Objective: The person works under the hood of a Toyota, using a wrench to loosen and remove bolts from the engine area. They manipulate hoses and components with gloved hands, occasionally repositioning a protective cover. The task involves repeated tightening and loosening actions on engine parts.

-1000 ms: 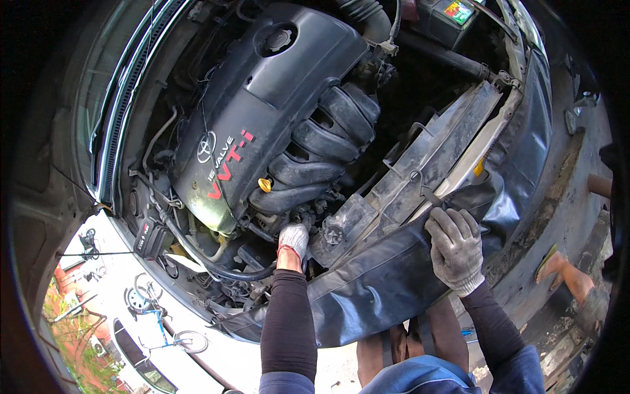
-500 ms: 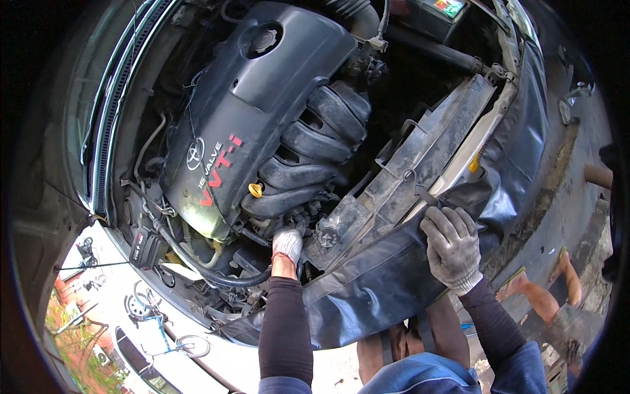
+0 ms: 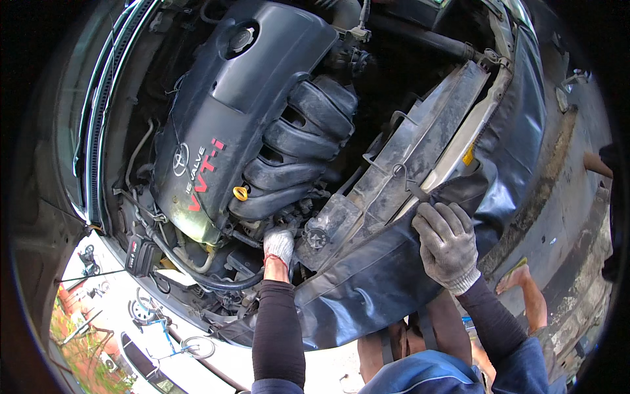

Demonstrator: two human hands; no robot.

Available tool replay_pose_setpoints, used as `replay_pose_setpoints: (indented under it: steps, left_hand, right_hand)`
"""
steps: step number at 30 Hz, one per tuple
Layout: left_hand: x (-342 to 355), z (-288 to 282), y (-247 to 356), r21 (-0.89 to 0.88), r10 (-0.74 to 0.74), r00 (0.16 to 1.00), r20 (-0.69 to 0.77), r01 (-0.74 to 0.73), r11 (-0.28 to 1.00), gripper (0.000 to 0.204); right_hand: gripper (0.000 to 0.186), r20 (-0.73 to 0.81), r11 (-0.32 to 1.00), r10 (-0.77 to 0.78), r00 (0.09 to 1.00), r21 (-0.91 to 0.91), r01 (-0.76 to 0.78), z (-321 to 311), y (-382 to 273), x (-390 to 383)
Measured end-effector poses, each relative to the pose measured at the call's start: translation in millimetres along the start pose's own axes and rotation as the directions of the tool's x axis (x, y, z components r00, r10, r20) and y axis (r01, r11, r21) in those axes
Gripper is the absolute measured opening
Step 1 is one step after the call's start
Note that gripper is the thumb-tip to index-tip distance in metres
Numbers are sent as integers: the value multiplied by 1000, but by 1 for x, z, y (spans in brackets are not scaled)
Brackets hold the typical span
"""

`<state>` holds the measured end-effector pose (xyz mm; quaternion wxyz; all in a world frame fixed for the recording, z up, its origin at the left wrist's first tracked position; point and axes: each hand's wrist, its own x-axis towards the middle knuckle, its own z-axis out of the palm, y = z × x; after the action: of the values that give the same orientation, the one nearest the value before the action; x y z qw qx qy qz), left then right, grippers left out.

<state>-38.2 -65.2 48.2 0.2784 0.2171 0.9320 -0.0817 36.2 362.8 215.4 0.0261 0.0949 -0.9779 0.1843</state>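
Note:
My left hand, in a white knitted glove, reaches down into the engine bay. It is beside the lower end of the black ribbed intake manifold, and its fingers are hidden among dark hoses and connectors. A yellow dipstick handle and a round black cap are close by. My right hand, in a dirty grey glove, has its fingers curled over the upper edge of the black fender cover draped along the car's front. The black plastic engine cover lies beyond my left hand.
A dusty panel runs along the front of the bay. A black battery pack sits at the bay's left edge. Another person's bare leg shows at the right. A blue bicycle stands outside at lower left.
The view has shifted slightly, so the engine appears further left. Both my hands stay at the same places on the car. The other person at the right has shifted, with less of the body showing.

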Motion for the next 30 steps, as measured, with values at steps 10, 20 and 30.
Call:
replay_pose_setpoints:
  steps: [10,20,30]
  left_hand:
    - [-4,-12,3,-8,22,995,-95,-23,1000,44]
    - [1,-14,1,166,133,989,-70,-120,979,38]
    - [-5,-40,10,-81,-6,987,161,19,997,27]
  right_hand:
    - [47,19,1000,-1,1000,-4,1,-3,0,3]
    - [45,27,1000,9,1000,-2,-9,-3,0,2]
    - [48,44,1000,9,999,-4,-9,-2,1,1]
